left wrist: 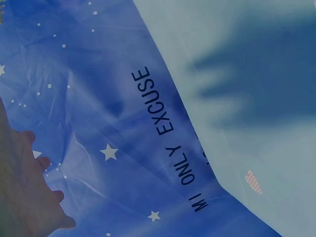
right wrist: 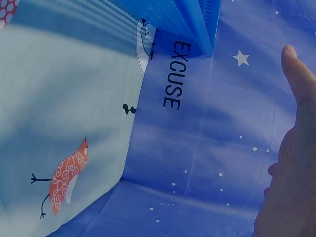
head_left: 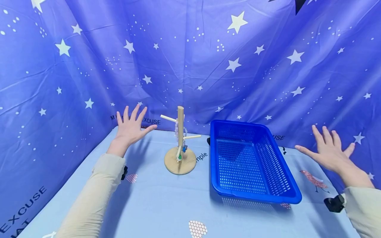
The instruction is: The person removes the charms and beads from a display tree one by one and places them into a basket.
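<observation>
My left hand (head_left: 131, 129) is raised over the left side of the table, fingers spread wide and holding nothing. To its right stands a wooden jewelry stand (head_left: 180, 129) with a round base (head_left: 170, 164) and short pegs. A pale beaded bracelet (head_left: 176, 130) hangs on it, and lower down are small blue beads (head_left: 184, 148) and a green bead (head_left: 180, 157). Beyond the right side of the blue plastic basket (head_left: 256, 197), my right hand (head_left: 330, 153) is also held up with splayed fingers and nothing in it. Neither hand touches the stand or the basket.
A light blue printed cloth (head_left: 160, 205) covers the table. Star-patterned blue curtains (head_left: 184, 49) enclose the back and both sides. Perforated walls and floor show inside the basket, right of the stand. Dark devices are strapped at both wrists.
</observation>
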A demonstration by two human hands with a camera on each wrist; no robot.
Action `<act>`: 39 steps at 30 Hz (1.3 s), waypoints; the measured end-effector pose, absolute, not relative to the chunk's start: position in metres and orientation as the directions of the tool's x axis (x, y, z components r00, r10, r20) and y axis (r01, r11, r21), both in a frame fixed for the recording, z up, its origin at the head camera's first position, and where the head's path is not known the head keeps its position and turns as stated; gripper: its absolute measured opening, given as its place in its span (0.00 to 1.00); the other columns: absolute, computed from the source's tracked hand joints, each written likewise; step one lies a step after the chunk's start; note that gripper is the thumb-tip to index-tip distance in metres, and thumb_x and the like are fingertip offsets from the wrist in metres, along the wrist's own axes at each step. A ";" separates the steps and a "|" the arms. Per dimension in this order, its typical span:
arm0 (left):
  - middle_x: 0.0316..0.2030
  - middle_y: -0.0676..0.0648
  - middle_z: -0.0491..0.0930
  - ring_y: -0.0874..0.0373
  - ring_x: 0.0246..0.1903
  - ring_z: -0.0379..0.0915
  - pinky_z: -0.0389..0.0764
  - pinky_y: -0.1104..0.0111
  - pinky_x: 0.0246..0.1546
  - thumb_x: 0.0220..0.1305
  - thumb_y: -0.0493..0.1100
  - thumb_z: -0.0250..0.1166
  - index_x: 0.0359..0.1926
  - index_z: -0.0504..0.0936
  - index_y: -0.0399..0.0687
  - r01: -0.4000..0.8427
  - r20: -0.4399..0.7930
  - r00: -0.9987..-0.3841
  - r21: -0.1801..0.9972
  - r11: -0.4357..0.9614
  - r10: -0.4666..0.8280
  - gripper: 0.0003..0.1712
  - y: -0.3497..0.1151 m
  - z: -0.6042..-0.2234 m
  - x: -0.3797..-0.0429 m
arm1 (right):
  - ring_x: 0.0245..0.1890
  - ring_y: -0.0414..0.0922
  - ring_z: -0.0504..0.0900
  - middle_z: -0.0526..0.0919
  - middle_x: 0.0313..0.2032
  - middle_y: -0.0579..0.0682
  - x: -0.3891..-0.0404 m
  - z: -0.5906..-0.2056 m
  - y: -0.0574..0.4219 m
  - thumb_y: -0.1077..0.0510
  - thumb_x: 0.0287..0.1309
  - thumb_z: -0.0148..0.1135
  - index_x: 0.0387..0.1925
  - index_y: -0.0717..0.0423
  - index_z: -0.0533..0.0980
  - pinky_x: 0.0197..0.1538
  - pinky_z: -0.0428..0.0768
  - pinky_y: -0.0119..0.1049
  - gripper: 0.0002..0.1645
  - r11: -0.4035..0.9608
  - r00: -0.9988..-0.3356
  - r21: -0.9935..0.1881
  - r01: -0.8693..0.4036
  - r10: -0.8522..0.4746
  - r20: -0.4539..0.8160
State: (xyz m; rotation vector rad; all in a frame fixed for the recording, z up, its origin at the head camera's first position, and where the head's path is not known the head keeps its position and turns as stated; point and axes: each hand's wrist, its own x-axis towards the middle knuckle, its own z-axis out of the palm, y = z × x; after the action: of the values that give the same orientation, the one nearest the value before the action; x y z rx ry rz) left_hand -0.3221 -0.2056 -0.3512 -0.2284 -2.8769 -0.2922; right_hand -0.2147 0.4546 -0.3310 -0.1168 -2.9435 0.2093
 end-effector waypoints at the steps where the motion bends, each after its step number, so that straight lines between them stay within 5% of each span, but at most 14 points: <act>1: 0.81 0.46 0.34 0.31 0.77 0.21 0.21 0.30 0.70 0.57 0.86 0.40 0.80 0.38 0.66 0.179 0.253 -0.959 0.179 0.967 0.131 0.57 -0.206 -0.351 -0.322 | 0.72 0.75 0.21 0.29 0.73 0.76 -0.215 -0.331 0.454 0.25 0.60 0.51 0.77 0.55 0.26 0.57 0.22 0.87 0.67 0.987 -0.979 -0.147 0.064 0.091 0.180; 39: 0.80 0.44 0.39 0.32 0.77 0.23 0.25 0.32 0.73 0.58 0.85 0.43 0.80 0.44 0.62 0.220 0.314 -0.937 0.190 0.957 0.153 0.58 -0.194 -0.340 -0.315 | 0.73 0.74 0.22 0.30 0.73 0.76 -0.214 -0.336 0.457 0.25 0.61 0.52 0.77 0.52 0.26 0.54 0.23 0.89 0.66 0.987 -0.987 -0.158 0.018 0.043 0.157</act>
State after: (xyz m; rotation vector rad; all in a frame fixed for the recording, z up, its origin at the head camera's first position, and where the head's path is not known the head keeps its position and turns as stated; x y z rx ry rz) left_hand -0.3148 -0.1943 -0.3401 -0.2742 -2.8101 -0.3209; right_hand -0.2143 0.4573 -0.3358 -0.0459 -2.9711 0.2338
